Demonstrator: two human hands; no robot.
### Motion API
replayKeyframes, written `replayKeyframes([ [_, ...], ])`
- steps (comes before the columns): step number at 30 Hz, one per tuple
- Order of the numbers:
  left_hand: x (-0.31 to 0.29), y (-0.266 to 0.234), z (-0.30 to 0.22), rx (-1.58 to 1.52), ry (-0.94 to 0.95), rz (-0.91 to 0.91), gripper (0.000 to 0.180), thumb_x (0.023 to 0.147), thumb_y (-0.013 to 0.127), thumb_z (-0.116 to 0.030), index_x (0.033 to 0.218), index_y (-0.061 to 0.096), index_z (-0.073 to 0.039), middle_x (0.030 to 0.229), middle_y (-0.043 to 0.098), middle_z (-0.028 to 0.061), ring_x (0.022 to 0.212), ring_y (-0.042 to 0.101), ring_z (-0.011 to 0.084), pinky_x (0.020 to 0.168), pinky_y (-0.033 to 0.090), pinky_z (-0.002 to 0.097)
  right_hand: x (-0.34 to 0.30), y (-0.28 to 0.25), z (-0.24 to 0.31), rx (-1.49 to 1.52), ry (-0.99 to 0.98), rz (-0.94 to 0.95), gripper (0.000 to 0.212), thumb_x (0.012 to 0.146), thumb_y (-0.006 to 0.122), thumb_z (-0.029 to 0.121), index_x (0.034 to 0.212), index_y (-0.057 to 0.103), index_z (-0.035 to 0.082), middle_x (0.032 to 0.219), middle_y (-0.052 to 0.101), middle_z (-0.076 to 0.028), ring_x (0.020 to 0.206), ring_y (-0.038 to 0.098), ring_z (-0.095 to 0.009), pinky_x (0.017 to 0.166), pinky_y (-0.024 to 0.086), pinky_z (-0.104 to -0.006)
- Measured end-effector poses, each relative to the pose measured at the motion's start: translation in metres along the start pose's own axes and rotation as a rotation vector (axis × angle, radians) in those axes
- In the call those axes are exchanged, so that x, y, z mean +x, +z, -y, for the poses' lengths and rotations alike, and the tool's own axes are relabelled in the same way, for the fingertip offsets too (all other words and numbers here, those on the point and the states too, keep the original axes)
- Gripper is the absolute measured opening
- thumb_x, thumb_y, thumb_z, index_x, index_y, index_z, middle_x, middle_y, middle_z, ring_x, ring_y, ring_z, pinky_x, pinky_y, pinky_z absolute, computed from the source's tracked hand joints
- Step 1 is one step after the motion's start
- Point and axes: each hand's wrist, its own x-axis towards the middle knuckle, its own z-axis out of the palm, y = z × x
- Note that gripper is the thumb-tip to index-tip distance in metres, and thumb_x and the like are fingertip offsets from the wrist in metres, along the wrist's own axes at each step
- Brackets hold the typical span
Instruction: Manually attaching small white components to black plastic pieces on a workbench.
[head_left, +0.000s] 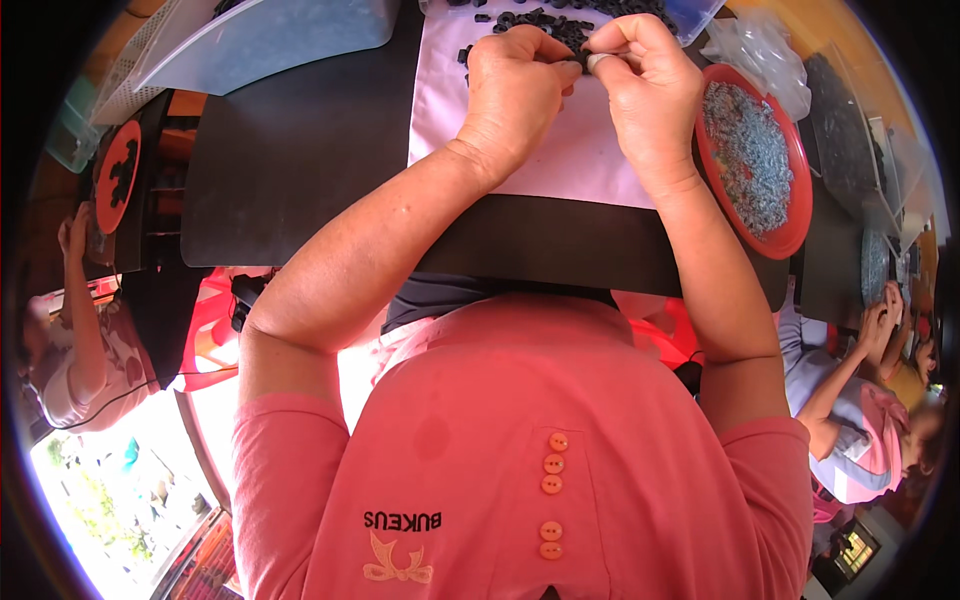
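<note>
At the far end of a white cloth (570, 170), my left hand (517, 85) and my right hand (648, 88) meet. Both are closed in a pinch, thumbs against fingertips. Between them is a small black part (581, 62), mostly covered by the fingers, and its exact kind does not show. Many similar small black pieces (540, 20) lie scattered on the cloth just beyond my hands.
To the right stands a red bowl (792, 215) of small clear bluish pieces (745, 155), with a clear plastic bag (765, 60) behind it. A translucent bin (270, 45) is at the back left of the dark table (300, 160). Other people sit on both sides.
</note>
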Motion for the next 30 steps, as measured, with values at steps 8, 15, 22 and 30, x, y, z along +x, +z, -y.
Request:
replayKeyframes([
  [8,-0.007,0.002,-0.009,-0.146,-0.132,0.015,0.01,0.084,0.069,-0.003,0.091,0.066,0.003,0.071,0.065,0.0054,0.053,0.053,0.0075,0.041,0.037,0.0215,-0.005,0.004,0.002,-0.216,-0.448,-0.093,0.021,0.077,0.058,-0.017,0.086,0.061,0.002,0.078,0.067,-0.003,0.069,0.063,-0.009,0.063,0.051,-0.0225],
  [15,-0.003,0.003,0.004,-0.082,-0.004,-0.032,0.007,0.083,0.07,-0.002,0.087,0.067,0.003,0.072,0.065,0.0046,0.055,0.052,0.0075,0.047,0.041,0.0217,-0.007,0.011,0.003,-0.255,-0.546,-0.112,0.024,0.075,0.056,-0.02,0.084,0.059,0.002,0.077,0.065,-0.004,0.068,0.064,-0.012,0.062,0.052,-0.0241],
  [22,0.0,-0.001,-0.005,-0.077,0.07,-0.018,0.008,0.083,0.069,-0.003,0.087,0.066,0.003,0.074,0.066,0.006,0.057,0.055,0.0093,0.049,0.043,0.0219,-0.005,0.013,0.001,-0.176,-0.379,-0.108,0.027,0.076,0.057,-0.016,0.094,0.064,0.002,0.087,0.07,-0.006,0.075,0.066,-0.013,0.068,0.054,-0.0249],
  [30,0.004,-0.011,-0.012,-0.351,-0.07,0.041,0.009,0.081,0.069,-0.001,0.087,0.066,0.005,0.074,0.066,0.0103,0.06,0.06,0.0151,0.054,0.047,0.0264,-0.004,0.006,0.025,-0.059,-0.268,-0.005,0.036,0.076,0.057,-0.014,0.107,0.064,0.003,0.098,0.071,-0.008,0.086,0.068,-0.014,0.078,0.054,-0.0272],
])
